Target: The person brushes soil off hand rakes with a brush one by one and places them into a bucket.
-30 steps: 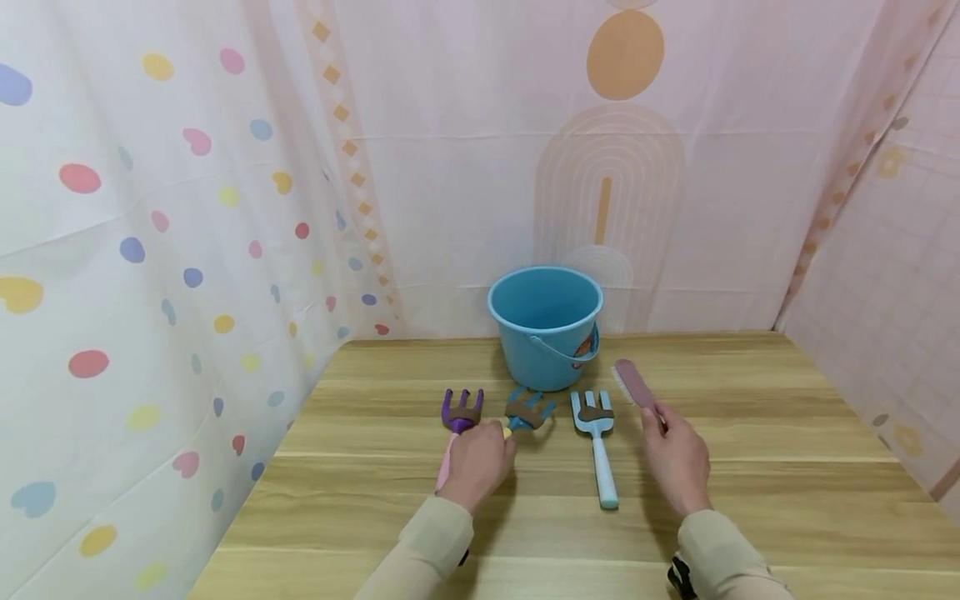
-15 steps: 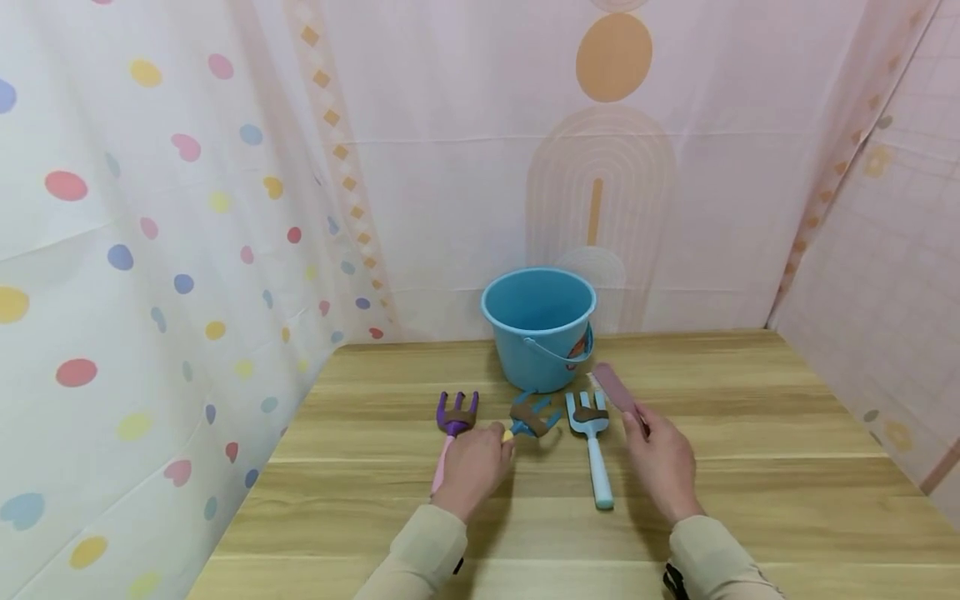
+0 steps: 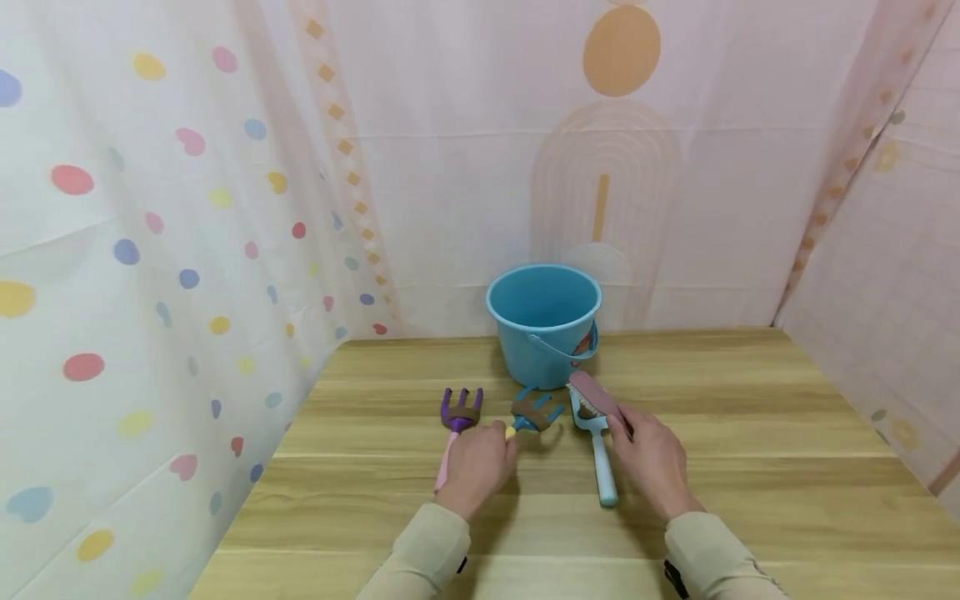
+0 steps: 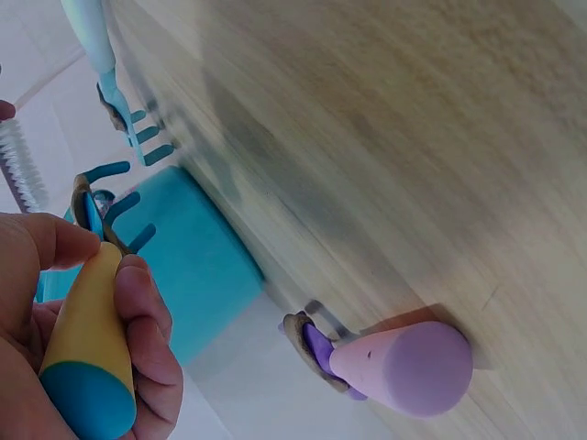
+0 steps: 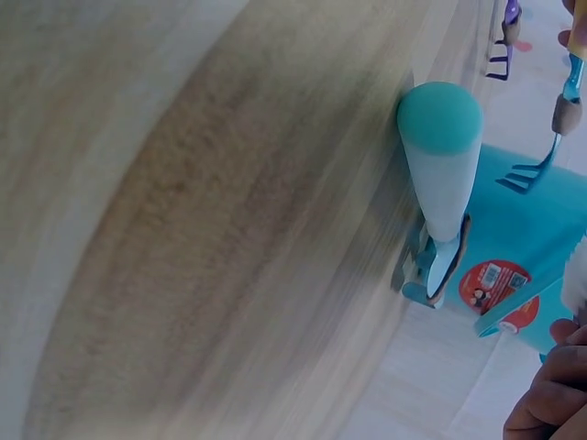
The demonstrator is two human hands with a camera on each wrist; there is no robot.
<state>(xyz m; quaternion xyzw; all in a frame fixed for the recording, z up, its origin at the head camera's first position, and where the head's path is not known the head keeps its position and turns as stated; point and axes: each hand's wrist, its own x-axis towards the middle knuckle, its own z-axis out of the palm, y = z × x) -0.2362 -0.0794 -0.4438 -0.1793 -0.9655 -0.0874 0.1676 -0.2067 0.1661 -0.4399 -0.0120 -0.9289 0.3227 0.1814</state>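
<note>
My left hand (image 3: 477, 468) grips the yellow handle (image 4: 87, 330) of a small garden fork with blue tines and a brown, mud-like patch (image 3: 532, 414) across them. In my right hand (image 3: 651, 460) is a mauve brush (image 3: 592, 390), its white bristles facing down and left. The brush head overlaps the tines of a light blue garden fork (image 3: 603, 471) in the head view. That fork lies on the table with a similar brown patch, partly hidden by the brush. Just left of my left hand lies a purple fork (image 3: 458, 423) with a pink handle (image 4: 399, 367), also brown-patched.
A blue bucket (image 3: 525, 354) stands upright behind the forks, its handle hanging down at the front right. The wooden table (image 3: 757, 433) ends at patterned curtains (image 3: 442, 183) at the back and sides.
My right hand has moved left with the brush, from beside the light blue fork to over its tines. The left hand holds its fork in nearly the same place.
</note>
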